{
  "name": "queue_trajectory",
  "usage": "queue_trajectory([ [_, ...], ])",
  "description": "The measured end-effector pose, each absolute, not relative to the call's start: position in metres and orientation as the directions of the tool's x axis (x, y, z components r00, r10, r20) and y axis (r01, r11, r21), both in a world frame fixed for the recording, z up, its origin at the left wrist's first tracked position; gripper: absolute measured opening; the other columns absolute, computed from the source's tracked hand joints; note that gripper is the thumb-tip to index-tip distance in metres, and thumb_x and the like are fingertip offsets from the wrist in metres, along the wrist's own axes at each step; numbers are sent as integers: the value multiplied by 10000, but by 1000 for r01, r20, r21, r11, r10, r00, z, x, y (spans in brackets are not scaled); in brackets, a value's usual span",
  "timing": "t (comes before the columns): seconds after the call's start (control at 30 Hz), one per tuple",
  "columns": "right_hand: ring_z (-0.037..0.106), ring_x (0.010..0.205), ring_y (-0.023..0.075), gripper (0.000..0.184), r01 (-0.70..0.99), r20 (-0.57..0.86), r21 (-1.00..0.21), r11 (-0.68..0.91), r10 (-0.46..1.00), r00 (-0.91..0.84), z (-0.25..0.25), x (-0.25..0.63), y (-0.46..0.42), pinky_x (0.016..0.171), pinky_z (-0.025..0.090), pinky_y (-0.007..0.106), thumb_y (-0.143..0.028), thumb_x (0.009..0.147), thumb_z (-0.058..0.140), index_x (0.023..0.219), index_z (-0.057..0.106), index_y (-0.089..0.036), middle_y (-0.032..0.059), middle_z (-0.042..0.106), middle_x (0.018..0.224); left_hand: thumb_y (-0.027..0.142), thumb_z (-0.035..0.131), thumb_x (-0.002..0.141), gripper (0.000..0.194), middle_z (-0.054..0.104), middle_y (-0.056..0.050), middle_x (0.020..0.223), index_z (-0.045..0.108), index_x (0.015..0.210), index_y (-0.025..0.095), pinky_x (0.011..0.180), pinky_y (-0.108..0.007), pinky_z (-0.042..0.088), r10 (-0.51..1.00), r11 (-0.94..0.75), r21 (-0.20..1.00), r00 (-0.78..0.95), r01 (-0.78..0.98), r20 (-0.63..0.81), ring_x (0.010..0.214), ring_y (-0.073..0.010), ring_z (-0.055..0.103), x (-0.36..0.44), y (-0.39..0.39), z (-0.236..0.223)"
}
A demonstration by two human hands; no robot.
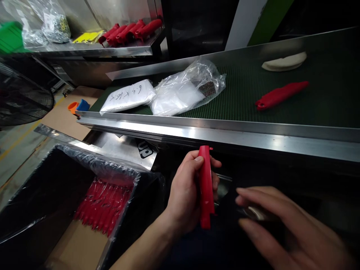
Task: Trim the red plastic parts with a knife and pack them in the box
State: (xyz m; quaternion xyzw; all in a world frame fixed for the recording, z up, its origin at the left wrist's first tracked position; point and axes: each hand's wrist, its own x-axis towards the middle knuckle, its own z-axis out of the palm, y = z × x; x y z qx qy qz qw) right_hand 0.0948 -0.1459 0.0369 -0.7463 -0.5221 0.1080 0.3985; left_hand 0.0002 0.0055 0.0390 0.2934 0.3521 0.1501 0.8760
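Note:
My left hand [187,191] is closed around a long red plastic part [206,183], thumb on its near face, and holds it upright in front of the conveyor's edge. Right of it is my right hand [284,221], blurred by motion. Its fingers are curled round a small pale-handled tool [255,213]; a thin tip seems to point toward the red part, too smeared to name. The right hand and the red part are apart. Beyond them, on the green belt, lie another red plastic part [281,95] and a cream curved piece [284,62].
The conveyor's metal rail [225,135] runs across in front. White packets [128,96] and a clear bag [188,90] lie on the belt. A lined box [135,178] at lower left holds rows of red parts [104,204]. More red parts [131,33] sit on a shelf; a fan [25,93] stands left.

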Motion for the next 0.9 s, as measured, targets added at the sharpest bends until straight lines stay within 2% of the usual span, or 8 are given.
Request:
queue_trajectory([
  [0.07, 660, 713, 95, 201, 552, 100, -812, -189, 887, 451, 36, 88, -134, 601, 545, 138, -357, 879, 624, 1053, 589, -262, -31, 668, 892, 384, 470, 916, 214, 599, -26, 944, 563, 933, 192, 454, -187, 358, 481, 777, 626, 700, -62, -528, 572, -80, 463, 0, 1, 39],
  [0.17, 641, 631, 78, 40, 405, -10, -900, -162, 936, 352, 31, 84, -123, 519, 505, 114, -287, 904, 579, 894, 602, -256, -56, 655, 762, 348, 456, 927, 201, 603, -34, 921, 547, 941, 169, 545, -195, 389, 530, 739, 670, 680, -76, -507, 636, -85, 473, 0, -5, 38],
  [0.37, 649, 689, 79, 147, 257, -191, -928, -271, 935, 298, 28, 89, -123, 622, 525, 130, -275, 930, 506, 856, 629, -247, -51, 674, 764, 276, 555, 886, 115, 589, -4, 944, 519, 944, 184, 581, -191, 369, 523, 691, 722, 704, -21, -480, 659, -67, 465, 1, -8, 28],
  [0.47, 653, 722, 73, 153, 255, -197, -931, -261, 948, 250, 29, 89, -125, 636, 522, 112, -232, 934, 479, 872, 617, -253, -57, 672, 789, 228, 600, 864, 132, 543, 19, 836, 496, 925, 173, 571, -177, 352, 532, 636, 771, 696, 48, -482, 632, -50, 436, 1, -8, 25],
  [0.6, 665, 755, 78, 107, 378, -45, -908, -181, 939, 342, 25, 98, -129, 619, 524, 95, -222, 922, 525, 994, 589, -270, -51, 668, 856, 275, 614, 866, 185, 429, 54, 666, 469, 891, 162, 490, -165, 316, 494, 629, 765, 691, 136, -528, 523, -33, 370, 0, -8, 26],
  [0.73, 645, 970, 121, 355, 562, 145, -804, -193, 853, 501, 23, 116, -130, 795, 544, 173, -225, 925, 556, 1274, 495, -236, 28, 637, 1102, 334, 634, 863, 236, 432, 63, 645, 460, 905, 180, 451, -169, 328, 431, 654, 736, 712, 177, -555, 470, -31, 377, -4, -9, 28],
  [0.8, 609, 1031, 145, 357, 693, 284, -711, -118, 854, 436, 27, 123, -127, 874, 516, 251, -116, 913, 530, 1257, 539, -210, 50, 616, 1140, 336, 643, 860, 242, 429, 61, 648, 461, 900, 181, 456, -167, 337, 431, 651, 740, 719, 170, -544, 482, -33, 390, -6, -10, 29],
  [0.9, 592, 1020, 192, 392, 834, 427, -551, 21, 866, 261, 33, 128, -122, 863, 480, 363, 5, 862, 521, 1219, 586, -145, 92, 620, 1114, 353, 651, 854, 262, 433, 60, 643, 463, 905, 178, 462, -167, 350, 420, 650, 737, 720, 187, -553, 485, -35, 400, -6, -11, 34],
])
